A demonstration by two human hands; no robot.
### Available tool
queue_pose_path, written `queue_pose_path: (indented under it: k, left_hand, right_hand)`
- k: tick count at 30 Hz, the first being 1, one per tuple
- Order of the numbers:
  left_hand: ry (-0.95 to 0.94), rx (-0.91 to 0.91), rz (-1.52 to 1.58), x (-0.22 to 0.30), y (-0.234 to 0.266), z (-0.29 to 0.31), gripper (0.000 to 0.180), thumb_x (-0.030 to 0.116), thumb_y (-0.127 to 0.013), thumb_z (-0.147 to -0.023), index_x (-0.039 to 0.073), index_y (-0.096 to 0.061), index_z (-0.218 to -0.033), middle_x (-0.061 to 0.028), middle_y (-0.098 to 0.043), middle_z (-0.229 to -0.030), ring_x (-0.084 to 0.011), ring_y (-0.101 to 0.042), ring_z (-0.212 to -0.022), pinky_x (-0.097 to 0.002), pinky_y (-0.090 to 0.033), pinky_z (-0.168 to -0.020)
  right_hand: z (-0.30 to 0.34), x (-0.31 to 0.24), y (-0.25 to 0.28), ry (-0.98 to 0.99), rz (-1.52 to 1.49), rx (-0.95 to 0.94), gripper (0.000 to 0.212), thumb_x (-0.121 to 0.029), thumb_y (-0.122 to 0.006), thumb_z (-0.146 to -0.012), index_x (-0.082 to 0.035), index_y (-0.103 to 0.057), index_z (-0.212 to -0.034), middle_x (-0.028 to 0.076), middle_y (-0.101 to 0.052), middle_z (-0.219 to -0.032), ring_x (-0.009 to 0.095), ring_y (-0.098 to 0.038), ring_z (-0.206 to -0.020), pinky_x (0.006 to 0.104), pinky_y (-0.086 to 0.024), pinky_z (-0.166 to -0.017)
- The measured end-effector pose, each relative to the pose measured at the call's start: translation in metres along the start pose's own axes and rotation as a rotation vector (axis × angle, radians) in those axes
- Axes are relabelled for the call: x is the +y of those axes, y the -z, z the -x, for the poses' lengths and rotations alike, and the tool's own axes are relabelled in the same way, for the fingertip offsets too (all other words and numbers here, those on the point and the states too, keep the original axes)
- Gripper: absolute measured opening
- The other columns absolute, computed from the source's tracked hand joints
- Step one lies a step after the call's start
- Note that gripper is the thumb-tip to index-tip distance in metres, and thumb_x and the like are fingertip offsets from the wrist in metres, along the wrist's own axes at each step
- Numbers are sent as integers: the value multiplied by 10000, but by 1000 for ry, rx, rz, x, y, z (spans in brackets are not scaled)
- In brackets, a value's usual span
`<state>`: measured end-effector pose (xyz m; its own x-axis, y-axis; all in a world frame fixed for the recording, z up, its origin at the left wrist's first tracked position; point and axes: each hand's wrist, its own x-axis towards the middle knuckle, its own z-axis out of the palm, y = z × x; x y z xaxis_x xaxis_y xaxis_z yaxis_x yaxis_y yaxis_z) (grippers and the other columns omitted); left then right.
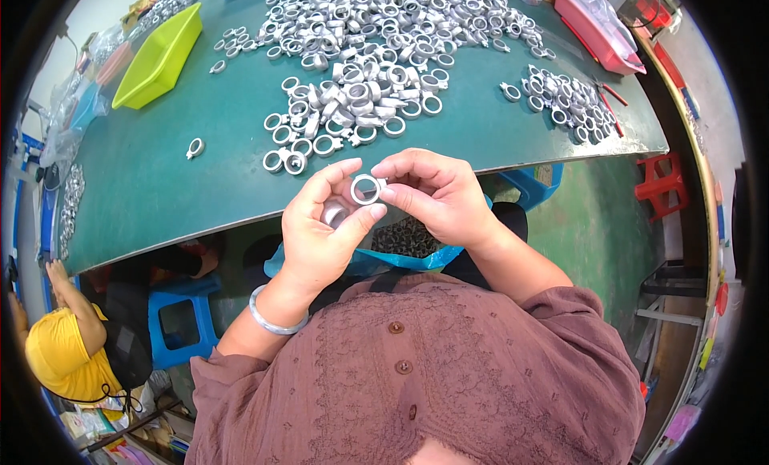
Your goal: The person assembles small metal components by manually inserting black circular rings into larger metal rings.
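Just past the table's front edge, my right hand [444,197] pinches a silver metal ring [352,191] with a small lug between thumb and index finger. My left hand [308,229] is curled close beside it, its thumb and fingertips near this ring. Another metal ring [334,213] sits inside my left hand, partly covered by the fingers. Beyond my hands a large heap of similar rings [352,104] spreads over the green table [216,185]. Below my hands, a blue bag [388,259] holds many small dark pieces [404,237].
One loose ring [195,148] lies left on the table. A yellow-green tray [160,58] stands far left, a pink tray [597,28] far right. Beside a smaller ring pile [569,104] lie red-handled pliers [613,100]. A person in yellow [68,349] sits at left.
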<state>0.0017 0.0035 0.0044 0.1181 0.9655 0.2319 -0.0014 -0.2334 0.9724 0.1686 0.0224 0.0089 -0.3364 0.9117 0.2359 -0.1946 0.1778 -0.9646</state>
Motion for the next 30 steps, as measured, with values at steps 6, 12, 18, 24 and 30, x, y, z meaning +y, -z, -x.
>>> queue_pose_path:
  k: [6, 12, 18, 24, 30]
  left_hand:
    - [284, -121, 408, 1, 6, -1, 377, 100, -622, -808, -1, -482, -1143, -37, -597, -845, -25, -485, -625, -149, -403, -541]
    - [228, -129, 356, 2, 3, 2, 377, 92, -606, -822, 7, -459, -1158, -65, -599, -909, -36, -507, -668, -158, -419, -569]
    - [29, -88, 154, -1, -2, 3, 470, 15, -636, -777, 4, -420, -1194, -83, -586, -970, -67, -542, -759, -181, -442, -630]
    - [-74, -100, 74, -4, 0, 4, 548, -18, -650, -751, -3, -382, -1229, -101, -583, -977, -71, -547, -749, -174, -443, -610]
    - [-87, -70, 15, -5, 2, 7, 427, -13, -651, -743, -5, -491, -1139, -70, -589, -932, -55, -539, -718, -173, -430, -581]
  right_hand:
    - [0, 2, 5, 117, 68, -22, 139, 34, -584, -796, 3, -595, -931, 41, -584, -898, 93, -567, -819, 215, -470, -708]
    - [1, 5, 4, 147, 26, -34, 213, 76, -567, -781, 1, -571, -980, 47, -574, -925, 101, -564, -828, 233, -468, -745]
    - [3, 5, 5, 109, -38, -25, 352, 93, -546, -777, -5, -517, -1114, 52, -560, -951, 104, -549, -859, 242, -459, -780]
    - [4, 3, 5, 92, -46, -34, 384, 97, -533, -780, -6, -496, -1148, 54, -556, -949, 106, -545, -867, 246, -456, -786]
    - [2, 3, 9, 136, 60, -15, 366, 96, -539, -762, -11, -526, -1111, 58, -564, -929, 107, -555, -824, 242, -465, -749]
